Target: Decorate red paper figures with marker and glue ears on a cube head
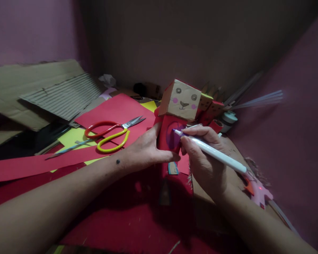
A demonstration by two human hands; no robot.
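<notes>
A paper figure [163, 135] has a red body and a box-shaped cardboard head [184, 102] with drawn eyes, pink cheeks and a grey nose. Around the lower body, my left hand [151, 148] is closed, thumb across the front. My right hand [205, 151] pinches a white marker [217, 154], its purple tip touching a dark purple round patch [172, 137] on the red body. Left of my left hand lie scissors [115, 132] with one red and one yellow handle, blades open, on red paper [113, 109].
Corrugated cardboard [62, 95] leans at the left beside yellow paper [74, 139] and a thin blue-and-white striped stick [71, 149]. A pink glue gun [261, 194] lies at the right, below clear sticks [262, 99]. A small lidded bottle [229, 120] stands behind my right hand.
</notes>
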